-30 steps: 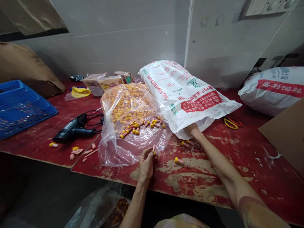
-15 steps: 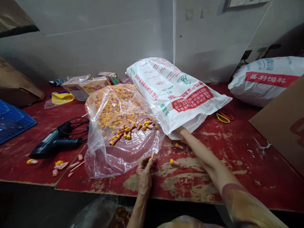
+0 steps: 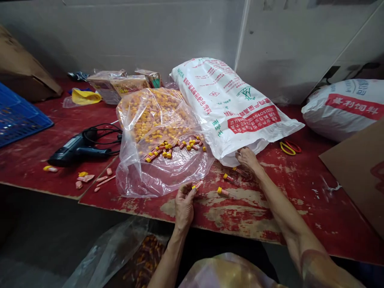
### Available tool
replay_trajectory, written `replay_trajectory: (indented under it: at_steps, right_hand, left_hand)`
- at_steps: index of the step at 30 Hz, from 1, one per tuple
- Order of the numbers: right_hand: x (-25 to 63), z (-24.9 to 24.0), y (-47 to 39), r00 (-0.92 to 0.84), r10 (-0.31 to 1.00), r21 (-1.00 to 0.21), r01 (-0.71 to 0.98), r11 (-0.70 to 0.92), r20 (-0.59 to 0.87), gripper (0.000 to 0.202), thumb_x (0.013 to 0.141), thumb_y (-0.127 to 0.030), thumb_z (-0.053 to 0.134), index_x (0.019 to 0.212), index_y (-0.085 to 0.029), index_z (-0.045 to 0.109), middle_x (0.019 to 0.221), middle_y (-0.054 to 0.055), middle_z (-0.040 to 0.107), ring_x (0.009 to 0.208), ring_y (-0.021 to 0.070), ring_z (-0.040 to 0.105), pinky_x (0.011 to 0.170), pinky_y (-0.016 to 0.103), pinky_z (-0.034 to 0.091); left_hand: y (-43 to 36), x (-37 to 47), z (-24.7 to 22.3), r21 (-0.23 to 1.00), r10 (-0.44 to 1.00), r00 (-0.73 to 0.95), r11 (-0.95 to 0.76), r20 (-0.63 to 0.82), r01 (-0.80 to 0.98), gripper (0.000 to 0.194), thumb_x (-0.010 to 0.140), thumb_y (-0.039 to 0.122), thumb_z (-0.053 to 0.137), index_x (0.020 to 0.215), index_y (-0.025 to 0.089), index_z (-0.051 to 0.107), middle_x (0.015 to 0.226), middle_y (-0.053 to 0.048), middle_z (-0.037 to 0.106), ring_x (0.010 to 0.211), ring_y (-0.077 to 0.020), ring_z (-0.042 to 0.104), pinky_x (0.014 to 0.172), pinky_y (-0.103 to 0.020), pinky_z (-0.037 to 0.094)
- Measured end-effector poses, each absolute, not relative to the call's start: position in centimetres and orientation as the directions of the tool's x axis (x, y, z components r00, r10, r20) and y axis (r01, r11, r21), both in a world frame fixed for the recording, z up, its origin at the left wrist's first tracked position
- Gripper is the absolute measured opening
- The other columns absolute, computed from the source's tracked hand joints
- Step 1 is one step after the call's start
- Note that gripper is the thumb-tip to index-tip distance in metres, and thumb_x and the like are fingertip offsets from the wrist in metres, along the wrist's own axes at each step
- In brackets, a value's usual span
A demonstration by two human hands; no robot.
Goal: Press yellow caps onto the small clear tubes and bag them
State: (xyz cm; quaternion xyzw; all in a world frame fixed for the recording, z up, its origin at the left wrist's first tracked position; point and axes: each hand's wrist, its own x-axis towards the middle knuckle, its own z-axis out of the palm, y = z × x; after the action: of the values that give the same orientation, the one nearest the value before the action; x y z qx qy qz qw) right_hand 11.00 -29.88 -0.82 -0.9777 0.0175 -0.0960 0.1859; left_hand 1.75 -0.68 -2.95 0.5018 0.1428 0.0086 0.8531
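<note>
Close to the table's front edge, my left hand pinches a small yellow-capped tube with a pink-and-white body. My right hand is at the mouth of a white woven sack printed in red and green. Its fingers are curled, and whatever they hold is hidden. Between the hands, a few yellow-capped clear tubes lie on the table. Left of the sack, a clear plastic bag is full of the same yellow-capped tubes, some spilling toward its opening.
A dark heat gun with its cord lies left on the worn red table, near loose pink pieces. Scissors rest right of the sack. A blue crate, wrapped boxes, another sack and cardboard surround the area.
My right hand has drawn back from deep inside the sack to its mouth, so its fingers now show. My left hand keeps its tube, now tilted. The camera view has shifted.
</note>
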Motion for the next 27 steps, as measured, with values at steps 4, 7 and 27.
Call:
replay_trajectory:
  at_steps: [4, 7, 27]
  right_hand:
    - [4.2, -0.8, -29.2, 0.984, -0.117, -0.784, 0.037, -0.620, 0.138, 0.028, 0.081, -0.029, 0.047, 0.103, -0.016, 0.057, 0.093, 0.006, 0.064, 0.081, 0.0193, 0.060, 0.072, 0.030, 0.050]
    - [0.3, -0.7, -26.9, 0.983, -0.164, -0.996, 0.074, -0.040, 0.079, 0.030, 0.071, -0.031, 0.065, 0.097, -0.021, 0.054, 0.089, 0.002, 0.062, 0.078, 0.0182, 0.060, 0.074, 0.032, 0.051]
    - [-3.2, -1.8, -18.9, 0.977, -0.208, -0.976, -0.007, 0.220, -0.054, 0.033, 0.066, -0.030, 0.077, 0.090, -0.022, 0.057, 0.083, -0.002, 0.060, 0.071, 0.0140, 0.056, 0.063, 0.024, 0.049]
  left_hand:
    - [-1.8, 1.3, -1.6, 0.810, 0.052, 0.967, 0.558, -0.251, 0.180, 0.033, 0.052, 0.027, 0.085, 0.077, 0.016, 0.067, 0.080, 0.001, 0.065, 0.072, -0.0091, 0.060, 0.066, -0.019, 0.047]
    - [-3.4, 0.7, -0.7, 0.790, -0.060, 0.959, 0.554, -0.276, 0.262, 0.032, 0.053, 0.027, 0.084, 0.078, 0.017, 0.067, 0.077, 0.001, 0.065, 0.067, -0.0097, 0.060, 0.062, -0.021, 0.047]
    - [-6.5, -1.5, -0.9, 0.728, -0.069, 0.936, 0.609, -0.346, 0.314, 0.034, 0.054, 0.033, 0.085, 0.075, 0.015, 0.066, 0.077, -0.001, 0.064, 0.070, -0.0126, 0.061, 0.067, -0.025, 0.051]
